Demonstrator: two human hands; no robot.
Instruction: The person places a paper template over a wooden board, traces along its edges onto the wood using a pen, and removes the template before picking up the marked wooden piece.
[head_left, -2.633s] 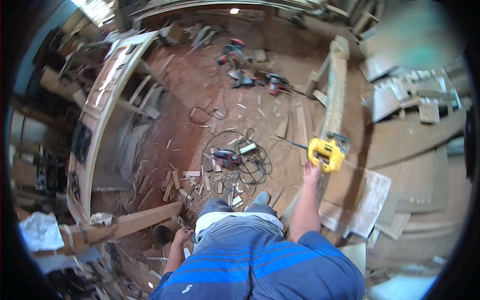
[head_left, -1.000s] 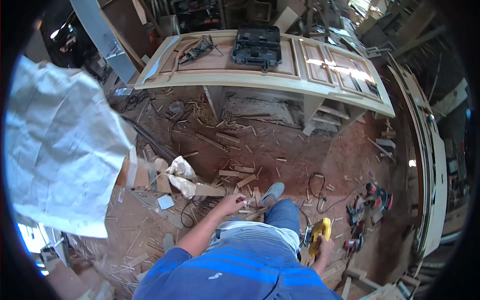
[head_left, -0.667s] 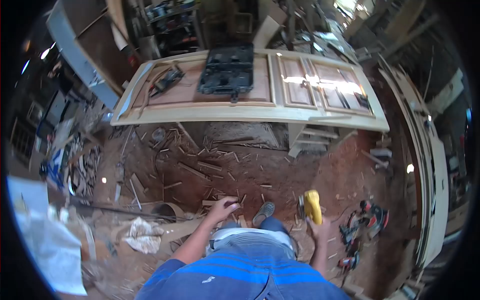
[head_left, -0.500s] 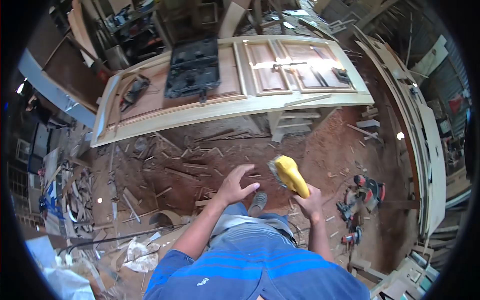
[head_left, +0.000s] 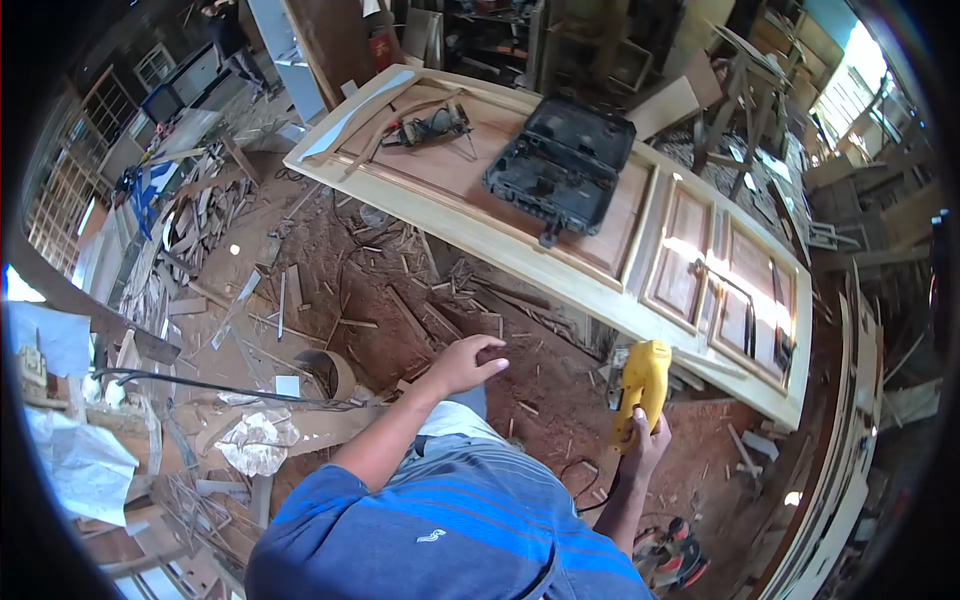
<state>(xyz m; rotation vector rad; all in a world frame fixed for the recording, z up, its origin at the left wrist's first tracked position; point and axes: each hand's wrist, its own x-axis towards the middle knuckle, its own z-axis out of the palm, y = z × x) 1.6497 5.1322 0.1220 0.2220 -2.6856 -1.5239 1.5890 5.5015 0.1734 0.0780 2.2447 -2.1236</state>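
Note:
My right hand [head_left: 648,440] is wrapped round the lower end of a yellow power tool, which looks like a jigsaw [head_left: 648,375], held upright with its metal base facing left. A dark cord runs down beside my right wrist. My left hand [head_left: 468,365] hovers over the littered floor with fingers curved and apart from the thumb, holding nothing. Ahead, a panelled wooden door [head_left: 460,240] lies flat at working height. On it rest an open black tool case [head_left: 560,170] and a corded power tool [head_left: 430,125]. The jigsaw's top is near the door's front edge in view.
Wood offcuts [head_left: 400,310] and scraps litter the red dirt floor. A red and black power tool [head_left: 675,555] sits on the ground at lower right. Long boards [head_left: 830,430] lean along the right side. A person [head_left: 230,40] stands at the far upper left.
My view has swung left, so the door now slants down to the right. The jigsaw is raised more upright in my right hand. My left hand stays empty.

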